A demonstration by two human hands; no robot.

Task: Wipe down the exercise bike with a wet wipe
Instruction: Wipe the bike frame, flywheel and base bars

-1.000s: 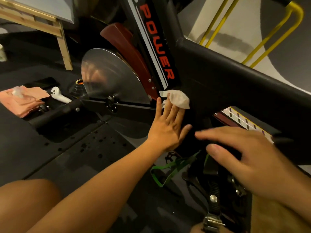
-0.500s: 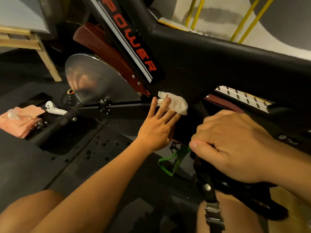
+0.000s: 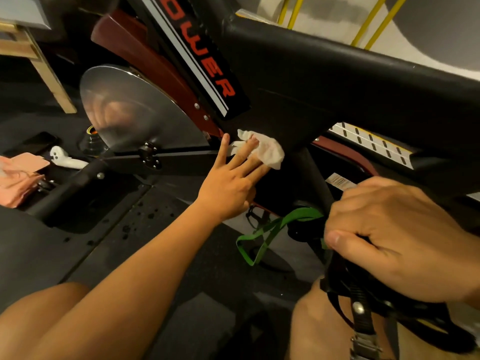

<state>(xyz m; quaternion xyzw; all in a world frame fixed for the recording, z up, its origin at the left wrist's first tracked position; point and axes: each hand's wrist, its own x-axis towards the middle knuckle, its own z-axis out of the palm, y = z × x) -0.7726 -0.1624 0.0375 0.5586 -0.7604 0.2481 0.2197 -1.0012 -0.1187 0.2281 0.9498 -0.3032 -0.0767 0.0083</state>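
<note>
The black exercise bike frame (image 3: 324, 81) fills the upper right, with a red "POWER" label and a silver flywheel (image 3: 130, 113) on its left. A crumpled white wet wipe (image 3: 267, 150) lies against the lower part of the frame. My left hand (image 3: 228, 183) presses it there with straight fingers. Lower right, my right hand (image 3: 394, 237) grips the black pedal and its strap (image 3: 361, 315), fingers curled round it.
A green strap loop (image 3: 262, 235) hangs below the frame. On the dark floor at left lie a pink wipe pack (image 3: 18, 175) and a white bottle (image 3: 65, 158). A wooden leg (image 3: 49, 74) stands at upper left. My bare knees are at the bottom.
My right hand went from open and reaching to curled round the pedal. The left hand kept the wipe pressed on the frame and shifted only a little. The view moved closer.
</note>
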